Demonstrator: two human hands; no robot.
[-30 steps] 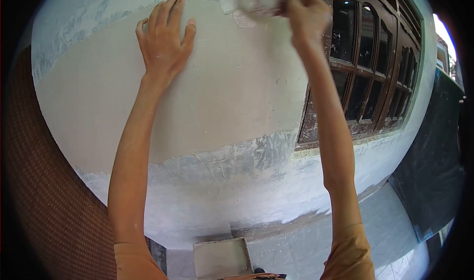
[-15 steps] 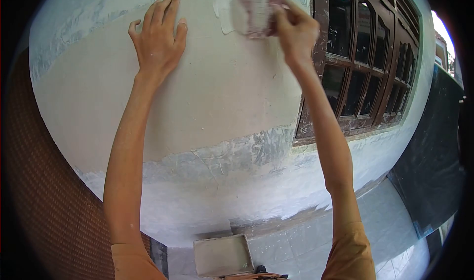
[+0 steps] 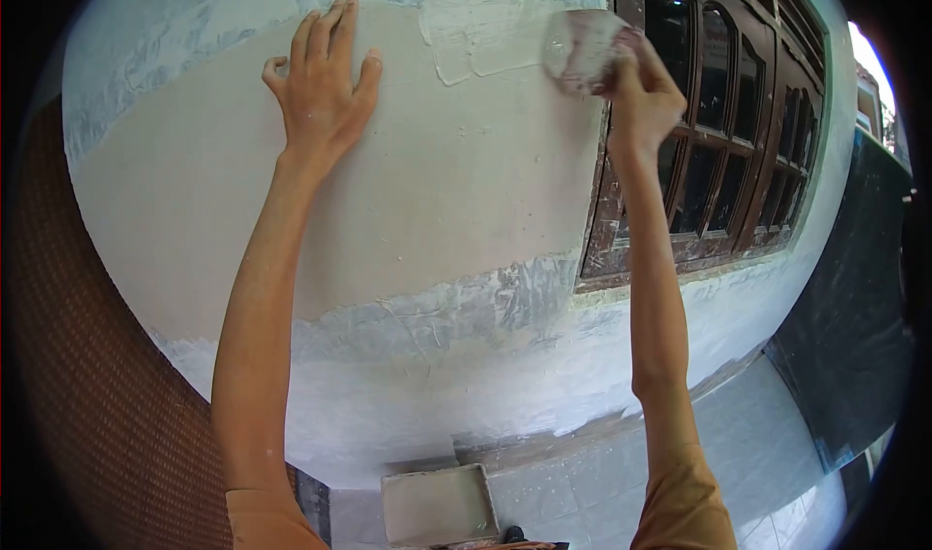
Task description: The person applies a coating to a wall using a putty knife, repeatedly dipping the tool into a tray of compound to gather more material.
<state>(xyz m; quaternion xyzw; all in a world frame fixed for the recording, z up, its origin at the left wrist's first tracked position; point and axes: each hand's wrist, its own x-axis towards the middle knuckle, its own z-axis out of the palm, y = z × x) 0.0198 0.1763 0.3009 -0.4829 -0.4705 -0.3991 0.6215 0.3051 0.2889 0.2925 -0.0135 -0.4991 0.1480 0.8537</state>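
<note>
My right hand (image 3: 646, 94) grips a putty scraper (image 3: 587, 53), its blade smeared with pale filler and a little blurred by motion. The scraper is at the upper right of the wall, beside the window frame. A fresh patch of wet putty (image 3: 485, 35) with raised edges spreads to the left of the blade. My left hand (image 3: 325, 84) rests on the putty-coated wall (image 3: 456, 200), fingers stretched and nothing in it.
A brown wooden window (image 3: 709, 113) with dark panes borders the wall on the right. On the tiled floor below stands a shallow tray (image 3: 439, 506) of pale putty. Woven matting (image 3: 107, 356) runs down the left; a dark panel (image 3: 845, 307) leans at the right.
My right hand and the scraper have moved right towards the window, leaving a wider patch of putty behind. In the view, my left hand sits slightly lower and further right.
</note>
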